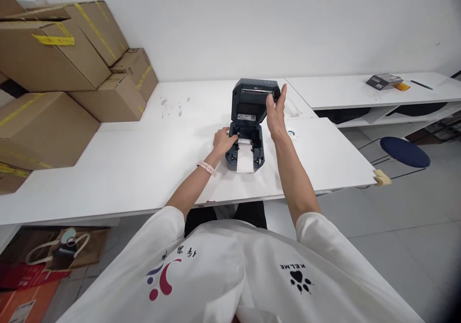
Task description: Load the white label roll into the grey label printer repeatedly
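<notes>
A dark grey label printer (232, 151) stands on the white table with its lid (252, 88) raised and tilted back. Inside the base, a strip of white label paper (245, 162) runs from a roll out over the front edge. My left hand (224, 142) grips the left side wall of the base, thumb over the rim and fingers outside. On the other side, my right hand (275, 115) holds the right edge of the raised lid between the thumb and nearly straight fingers. The far fingertips of both hands are partly hidden.
Cardboard boxes (46, 56) with yellow tape are stacked at the left. A small black-and-white box (383, 81) lies on the right-hand table. A blue stool (405, 152) stands on the floor at right, and yellowish padding (382, 178) covers the table corner.
</notes>
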`<state>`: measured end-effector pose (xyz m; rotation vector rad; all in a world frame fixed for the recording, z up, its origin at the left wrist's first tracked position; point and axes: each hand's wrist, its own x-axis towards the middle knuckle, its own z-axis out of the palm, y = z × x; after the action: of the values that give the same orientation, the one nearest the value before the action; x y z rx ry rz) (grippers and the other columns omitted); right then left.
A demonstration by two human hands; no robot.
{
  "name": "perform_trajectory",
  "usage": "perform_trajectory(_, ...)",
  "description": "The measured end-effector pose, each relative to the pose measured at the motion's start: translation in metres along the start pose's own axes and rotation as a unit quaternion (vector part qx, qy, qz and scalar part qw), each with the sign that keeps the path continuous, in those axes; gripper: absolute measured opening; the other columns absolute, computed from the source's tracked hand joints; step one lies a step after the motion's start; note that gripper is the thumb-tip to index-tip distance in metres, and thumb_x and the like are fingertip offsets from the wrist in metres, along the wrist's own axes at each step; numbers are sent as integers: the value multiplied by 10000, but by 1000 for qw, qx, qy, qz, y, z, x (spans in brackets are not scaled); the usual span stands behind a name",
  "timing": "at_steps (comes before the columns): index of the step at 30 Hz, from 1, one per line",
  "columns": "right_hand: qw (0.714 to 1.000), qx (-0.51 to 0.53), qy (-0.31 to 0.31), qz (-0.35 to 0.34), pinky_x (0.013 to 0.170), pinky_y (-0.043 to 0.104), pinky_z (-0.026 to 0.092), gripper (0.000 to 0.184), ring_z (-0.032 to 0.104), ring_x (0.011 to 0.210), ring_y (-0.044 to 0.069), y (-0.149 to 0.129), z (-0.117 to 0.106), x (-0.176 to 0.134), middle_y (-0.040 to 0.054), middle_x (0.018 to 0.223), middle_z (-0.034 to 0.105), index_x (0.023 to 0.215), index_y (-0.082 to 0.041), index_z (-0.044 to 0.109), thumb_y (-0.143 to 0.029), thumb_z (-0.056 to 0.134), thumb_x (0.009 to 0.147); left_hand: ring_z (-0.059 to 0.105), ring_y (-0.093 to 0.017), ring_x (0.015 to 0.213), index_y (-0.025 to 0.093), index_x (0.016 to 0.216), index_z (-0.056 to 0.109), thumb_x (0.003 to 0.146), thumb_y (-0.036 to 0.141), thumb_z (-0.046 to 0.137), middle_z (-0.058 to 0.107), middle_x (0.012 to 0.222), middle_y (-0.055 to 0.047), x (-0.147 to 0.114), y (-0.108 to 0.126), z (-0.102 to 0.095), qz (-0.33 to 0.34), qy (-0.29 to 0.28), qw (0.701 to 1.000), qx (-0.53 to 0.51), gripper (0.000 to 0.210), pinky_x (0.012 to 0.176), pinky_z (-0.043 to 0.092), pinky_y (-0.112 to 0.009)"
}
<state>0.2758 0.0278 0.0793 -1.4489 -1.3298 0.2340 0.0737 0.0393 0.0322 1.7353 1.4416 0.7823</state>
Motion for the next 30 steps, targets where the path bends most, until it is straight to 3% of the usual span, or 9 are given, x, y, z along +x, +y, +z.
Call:
perform_trajectory(5,988,-150,-3,-27,1156,625,284,830,251,1508,343,-11,-6,30,137,1627,272,1597,-251,24,-676,323,950,577,-303,1208,262,1397,477,746,371,643,577,1325,-124,5,-1,4,-4,-35,992,121,681,962,444,-388)
perform_trajectory(8,971,-221,41,-79,1136,535,344,659,380,1413,329,-31,-11,13,143,1557,408,1535,-196,297,-509,419,968,548,-317,1263,236,1428,433,738,368,648,588,1352,-137,7,-2,3,6,-53,989,141,735,976,438,-388)
perform_trajectory(11,937,-307,-126,-111,1054,419,427,407,580,1202,276,-41,-6,-8,106,1312,656,1306,-188,597,-288,389,970,547,-333,1271,185,1415,448,739,389,640,590,1372,-161,10,-4,5,-4,-69,988,140,732,971,446,-395)
perform_trajectory(14,831,-415,-362,-84,1050,423,403,383,643,1151,284,-36,13,-21,116,1208,719,1210,-186,686,-187,420,934,595,-322,1207,179,1305,566,748,351,616,653,1289,-149,14,-6,6,7,-78,986,144,586,929,466,-374)
perform_trajectory(16,785,-446,-424,-67,1061,452,380,362,650,1154,316,-29,30,-24,156,1188,724,1181,-165,709,-154,499,886,630,-300,1150,191,1229,632,751,279,591,698,1220,-125,16,-6,7,17,-81,985,149,487,900,475,-351)
perform_trajectory(19,767,-437,-466,-55,1023,459,417,368,664,1125,351,-21,52,-25,201,1155,727,1122,-128,731,-102,618,772,655,-285,1104,210,1190,676,738,200,576,725,1177,-102,16,-7,7,17,-71,986,150,462,883,480,-335)
perform_trajectory(24,782,-345,-515,-67,885,389,515,437,676,1031,309,-24,41,-14,150,1135,728,1158,-133,704,-135,665,723,657,-274,1102,238,1231,672,742,183,567,730,1181,-71,12,-11,9,7,-42,993,107,503,885,483,-325)
perform_trajectory(27,818,-240,-516,-89,903,296,520,448,663,1050,204,-23,-5,-6,50,1222,695,1247,-216,626,-264,636,802,663,-257,1068,233,1215,676,748,169,541,732,1170,-58,8,-14,11,14,-29,997,64,490,869,488,-318)
perform_trajectory(30,889,-93,-445,-54,935,301,510,406,647,1081,197,-9,-62,0,49,1228,680,1159,-224,627,-370,671,783,667,-243,1022,225,1197,681,739,149,526,738,1132,-50,5,-15,13,26,-20,999,26,489,855,491,-317)
